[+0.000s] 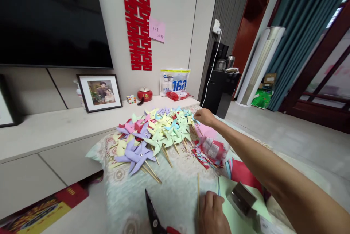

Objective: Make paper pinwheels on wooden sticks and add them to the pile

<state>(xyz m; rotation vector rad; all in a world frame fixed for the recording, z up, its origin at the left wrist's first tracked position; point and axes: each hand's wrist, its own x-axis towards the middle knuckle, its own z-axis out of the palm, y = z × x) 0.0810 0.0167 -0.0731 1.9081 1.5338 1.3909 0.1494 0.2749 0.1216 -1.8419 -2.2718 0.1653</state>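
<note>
My right hand (pixel 205 117) reaches across to the right edge of a pile of paper pinwheels (pixel 158 139). Its fingers are closed beside a pinwheel, and whatever they may hold is hidden. The pinwheels are purple, yellow, green, pink, red and blue, on thin wooden sticks. My left hand (pixel 214 214) rests low on the patterned tablecloth (pixel 175 186), fingers curled, with anything inside them hidden. Just left of it lies a bare wooden stick (pixel 198 194). Black-bladed scissors (pixel 153 214) with a red handle lie further left.
Right of my left hand are green paper sheets (pixel 228 186) and a small brown box (pixel 243 197). A clear packet (pixel 213 150) lies on coloured strips. Behind the table, a white cabinet (pixel 62 121) holds a framed photo (pixel 100 92), a red pot (pixel 144 94) and a plastic bag (pixel 174 80).
</note>
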